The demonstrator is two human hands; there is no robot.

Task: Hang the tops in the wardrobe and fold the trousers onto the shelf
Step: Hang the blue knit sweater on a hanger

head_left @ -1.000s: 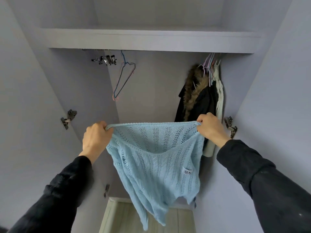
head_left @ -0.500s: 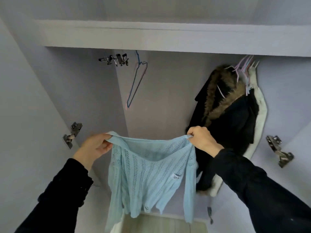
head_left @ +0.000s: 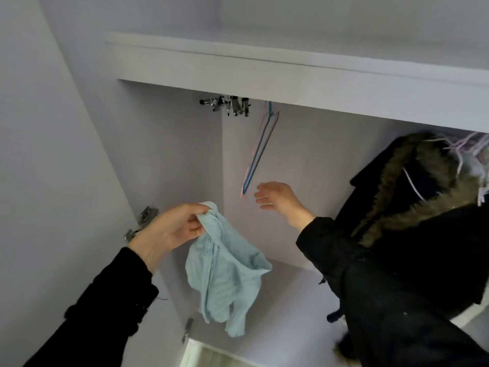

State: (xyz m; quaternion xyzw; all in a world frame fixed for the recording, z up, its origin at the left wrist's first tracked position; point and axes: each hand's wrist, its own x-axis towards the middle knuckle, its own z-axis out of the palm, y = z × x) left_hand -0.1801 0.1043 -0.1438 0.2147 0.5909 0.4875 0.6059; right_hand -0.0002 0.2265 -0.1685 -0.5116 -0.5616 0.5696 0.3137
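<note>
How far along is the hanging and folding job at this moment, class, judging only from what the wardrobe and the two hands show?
Done: a dark fur-trimmed coat hangs at the right, though whether it belongs to this job is unclear. In hand: the left hand grips the light blue knit top, bunched and dangling, while the open right hand reaches toward the empty hangers. Left: the top is not yet on a hanger; no trousers are in view.

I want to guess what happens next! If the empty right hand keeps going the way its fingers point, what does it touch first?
Probably the blue hanger. The open right hand points left and up at its lower tip, with nothing visible between, though depth is hard to judge.
</note>
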